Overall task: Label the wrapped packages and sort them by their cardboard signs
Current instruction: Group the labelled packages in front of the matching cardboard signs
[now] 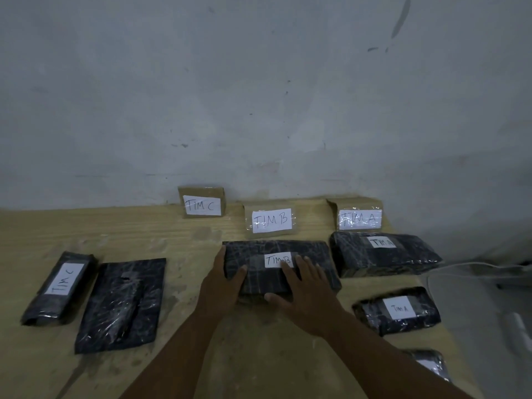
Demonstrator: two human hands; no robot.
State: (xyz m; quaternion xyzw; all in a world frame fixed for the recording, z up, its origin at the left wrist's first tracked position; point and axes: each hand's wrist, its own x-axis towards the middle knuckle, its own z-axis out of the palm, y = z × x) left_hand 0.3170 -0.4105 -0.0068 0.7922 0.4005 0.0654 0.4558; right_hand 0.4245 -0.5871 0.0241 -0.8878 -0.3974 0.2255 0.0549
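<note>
Wooden table (187, 240): left hand (221, 283), right hand (305, 295) press straight-fingered against "TIM B" package (311, 251).

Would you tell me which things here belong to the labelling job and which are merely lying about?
Job: TIM C sign, TIM B sign, TIM A sign, TIM B package, far TIM A package, near TIM A package, TIM C package, unlabelled package.
Lying about: white cable.

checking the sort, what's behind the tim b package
The TIM B cardboard sign stands right behind the TIM B package. The left hand and right hand cover part of its top.
</note>
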